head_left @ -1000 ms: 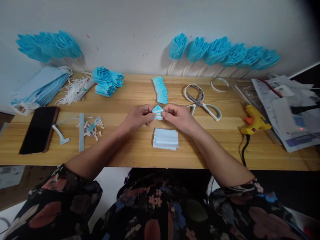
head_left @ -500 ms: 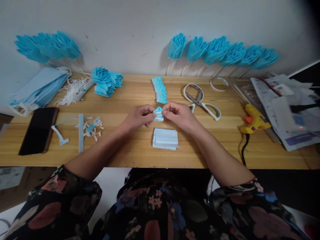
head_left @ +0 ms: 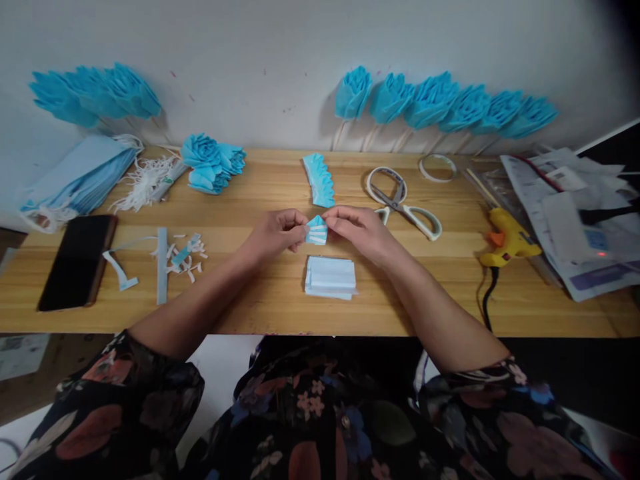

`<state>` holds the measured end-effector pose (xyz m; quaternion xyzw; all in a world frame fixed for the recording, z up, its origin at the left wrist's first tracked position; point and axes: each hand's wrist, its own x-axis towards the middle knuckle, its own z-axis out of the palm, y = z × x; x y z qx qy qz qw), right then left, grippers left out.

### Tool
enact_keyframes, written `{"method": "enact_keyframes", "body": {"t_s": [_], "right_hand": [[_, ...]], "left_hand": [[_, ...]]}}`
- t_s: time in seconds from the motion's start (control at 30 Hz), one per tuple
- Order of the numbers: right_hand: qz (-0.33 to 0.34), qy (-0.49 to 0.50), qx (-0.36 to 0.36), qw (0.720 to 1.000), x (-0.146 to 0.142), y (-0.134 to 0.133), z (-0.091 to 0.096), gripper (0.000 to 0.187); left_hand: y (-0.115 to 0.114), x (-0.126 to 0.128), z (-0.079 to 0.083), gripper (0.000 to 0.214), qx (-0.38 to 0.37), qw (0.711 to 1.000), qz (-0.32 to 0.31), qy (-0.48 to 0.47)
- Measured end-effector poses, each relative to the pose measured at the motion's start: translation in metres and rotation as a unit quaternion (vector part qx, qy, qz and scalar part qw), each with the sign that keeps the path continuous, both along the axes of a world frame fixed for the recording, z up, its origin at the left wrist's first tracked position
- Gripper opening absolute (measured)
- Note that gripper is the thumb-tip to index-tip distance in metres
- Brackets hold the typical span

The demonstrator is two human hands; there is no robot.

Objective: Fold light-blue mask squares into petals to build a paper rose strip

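Between my hands is a small blue folded petal (head_left: 317, 231) with white strips of tape across it and a pointed top. My left hand (head_left: 280, 232) pinches its left edge between thumb and fingers. The fingertips of my right hand (head_left: 357, 230) are closed on its upper right corner. Just below lies a stack of pale blue cut fabric pieces (head_left: 331, 277). Beyond my hands a row of overlapping blue petals (head_left: 319, 180) lies on the wooden table (head_left: 270, 293).
Scissors (head_left: 397, 202) lie across a tape roll (head_left: 376, 175), near a second roll (head_left: 438, 168). A yellow glue gun (head_left: 513, 240) is at right. Blue fabric flowers (head_left: 433, 100) lean on the wall. Leftward are a phone (head_left: 75, 263), face masks (head_left: 85, 170) and scraps (head_left: 185, 257).
The petal has turned slightly and its taped face shows more. My right fingers have shifted a little up along its right edge; the left hand has moved slightly left.
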<state>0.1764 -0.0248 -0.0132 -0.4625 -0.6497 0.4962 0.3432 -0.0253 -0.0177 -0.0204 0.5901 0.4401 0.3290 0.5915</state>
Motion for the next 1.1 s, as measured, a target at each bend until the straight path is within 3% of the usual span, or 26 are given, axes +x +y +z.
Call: {"method": "enact_keyframes", "body": {"t_s": [0.27, 0.5, 0.83, 1.1], "right_hand": [[-0.021, -0.002, 0.007, 1.000, -0.007, -0.004, -0.007, 0.035], [-0.043, 0.067, -0.031, 0.996, 0.000, 0.000, -0.003, 0.046], [-0.030, -0.004, 0.015, 0.999, 0.000, 0.001, -0.003, 0.023], [0.001, 0.032, -0.013, 0.999, 0.003, 0.003, -0.006, 0.026]], "left_hand": [[-0.006, 0.005, 0.002, 0.011, 0.025, 0.999, -0.033, 0.035], [-0.001, 0.000, 0.001, 0.014, 0.027, 0.999, -0.008, 0.021], [0.000, 0.001, 0.001, 0.014, 0.022, 1.000, 0.018, 0.007], [0.003, -0.003, 0.001, 0.021, 0.016, 0.999, 0.036, 0.002]]}}
